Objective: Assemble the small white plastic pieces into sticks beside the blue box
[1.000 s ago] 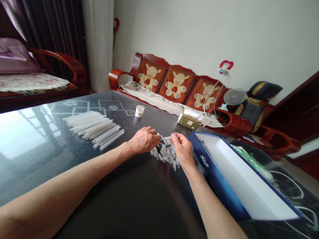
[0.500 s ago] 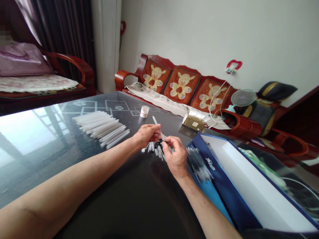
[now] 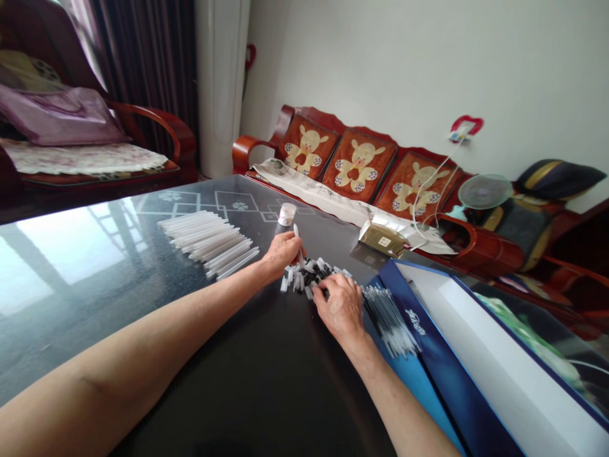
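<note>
My left hand is closed round a thin white pen tube that stands nearly upright above the dark glass table. Just right of it lies a small heap of white and black pen caps. My right hand rests palm down on the near edge of that heap, fingers curled into the caps; whether it grips one is hidden. A bundle of thin refills lies right of my right hand.
A row of white tubes lies at the left of the table, a small white jar behind the heap. An open blue box fills the right side. A gold packet and a red wooden sofa are beyond.
My left hand has lifted a white tube out of the heap and holds it upright. My right hand let go of the tube and dropped back onto the caps. The view shifted left.
</note>
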Available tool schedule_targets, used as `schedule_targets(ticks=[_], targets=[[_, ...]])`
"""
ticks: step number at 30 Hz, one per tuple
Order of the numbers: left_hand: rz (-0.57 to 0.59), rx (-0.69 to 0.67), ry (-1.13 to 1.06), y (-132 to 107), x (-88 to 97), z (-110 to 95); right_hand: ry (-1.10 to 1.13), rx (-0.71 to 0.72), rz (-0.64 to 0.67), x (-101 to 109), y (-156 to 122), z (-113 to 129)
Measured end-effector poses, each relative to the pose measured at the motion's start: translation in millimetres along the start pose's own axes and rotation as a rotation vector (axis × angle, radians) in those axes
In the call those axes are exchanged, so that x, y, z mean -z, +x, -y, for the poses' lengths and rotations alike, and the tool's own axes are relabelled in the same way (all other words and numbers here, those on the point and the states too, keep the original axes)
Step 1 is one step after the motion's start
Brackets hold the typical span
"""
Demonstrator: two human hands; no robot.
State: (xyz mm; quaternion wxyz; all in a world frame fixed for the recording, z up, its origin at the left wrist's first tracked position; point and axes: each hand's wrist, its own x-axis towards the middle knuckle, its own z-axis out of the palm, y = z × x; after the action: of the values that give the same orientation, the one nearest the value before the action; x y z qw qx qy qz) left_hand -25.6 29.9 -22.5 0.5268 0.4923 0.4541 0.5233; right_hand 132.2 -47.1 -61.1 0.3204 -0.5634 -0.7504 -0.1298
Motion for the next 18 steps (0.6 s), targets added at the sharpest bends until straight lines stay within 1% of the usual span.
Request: schedule_targets(ticks=[2,4,7,9,13,16,18], targets=[[0.062,0.006,-0.005,-2.0,-0.3,0.7,0.084,-0.021,-0.005,1.6,2.9,-2.0],[0.106,0.010,-0.002,-3.2,-0.8,1.1,0.218,-0.044,-0.039,4.1,6.4,-4.1],[0.128,-0.031,0.103,-3.6,-0.8,1.1,0.370,-0.070,-0.113,6.9,9.3,-6.8],[0.132,-0.141,0.269,-5.0,0.0,0.3,0.401,-0.076,-0.146,7.5,9.3,-8.3],[0.166,-0.451,0.661,-12.3,1.6,-1.3,0.433,-0.077,-0.181,8.5,8.5,-12.3],[0.230,-0.583,0.774,-17.0,0.9,2.3,0.455,-0.148,-0.174,9.8,10.2,-16.9],[0.282,-0.635,0.806,-18.4,-0.6,7.0,0.558,-0.270,-0.156,9.9,12.2,-19.9]])
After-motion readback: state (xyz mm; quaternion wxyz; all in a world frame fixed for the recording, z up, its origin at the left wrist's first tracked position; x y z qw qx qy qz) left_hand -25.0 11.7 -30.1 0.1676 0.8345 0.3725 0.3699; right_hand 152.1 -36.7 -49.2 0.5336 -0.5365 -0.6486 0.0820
